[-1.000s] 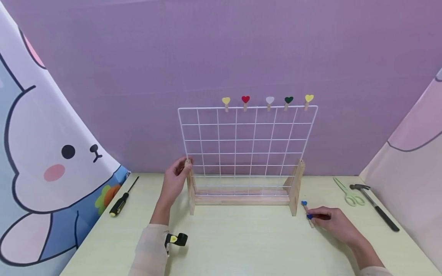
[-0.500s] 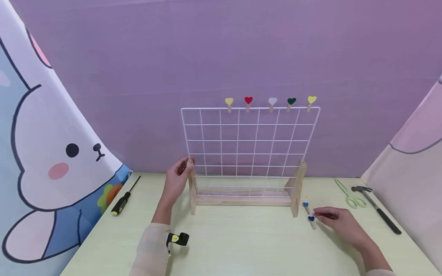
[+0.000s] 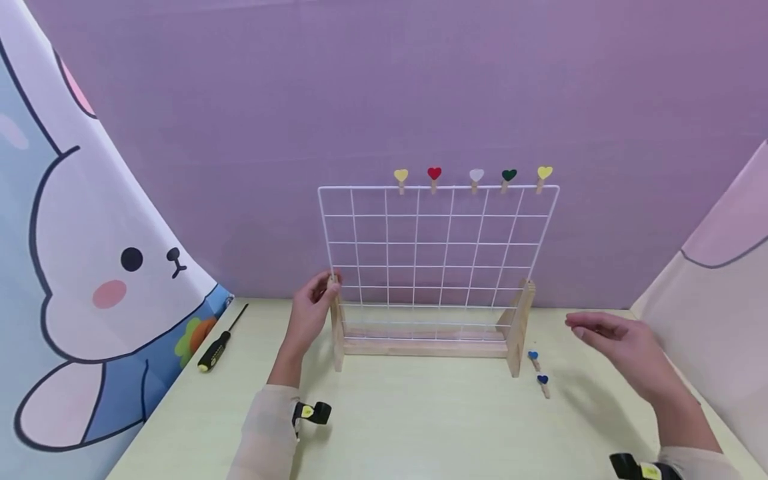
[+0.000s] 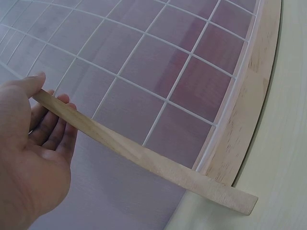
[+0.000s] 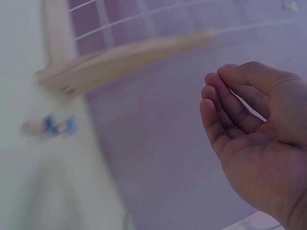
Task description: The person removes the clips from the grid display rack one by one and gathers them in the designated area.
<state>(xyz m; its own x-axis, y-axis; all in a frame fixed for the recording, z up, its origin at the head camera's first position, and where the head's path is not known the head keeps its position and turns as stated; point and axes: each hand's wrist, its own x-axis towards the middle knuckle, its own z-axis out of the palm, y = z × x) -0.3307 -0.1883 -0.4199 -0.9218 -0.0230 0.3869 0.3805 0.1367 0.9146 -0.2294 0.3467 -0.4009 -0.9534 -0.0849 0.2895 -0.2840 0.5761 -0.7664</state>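
Note:
A white wire grid stands in a wooden base. Heart-topped clothespins sit along its top bar: yellow, red, white, dark green and another yellow. My left hand grips the base's left upright, thumb on one side and fingers behind. On the table, right of the base, lie a lighter blue heart clothespin and a darker blue one. Above and right of them my right hand is raised, thumb near the fingertips, nothing visible between them.
A black and yellow screwdriver lies at the table's left edge. Purple cloth hangs behind the table, with a rabbit print on the left. The right hand and forearm cover the right side of the table.
The right hand has left the blue clothespins, which lie apart on the table, and moved up and right, now hiding the scissors and hammer. The left hand keeps its hold.

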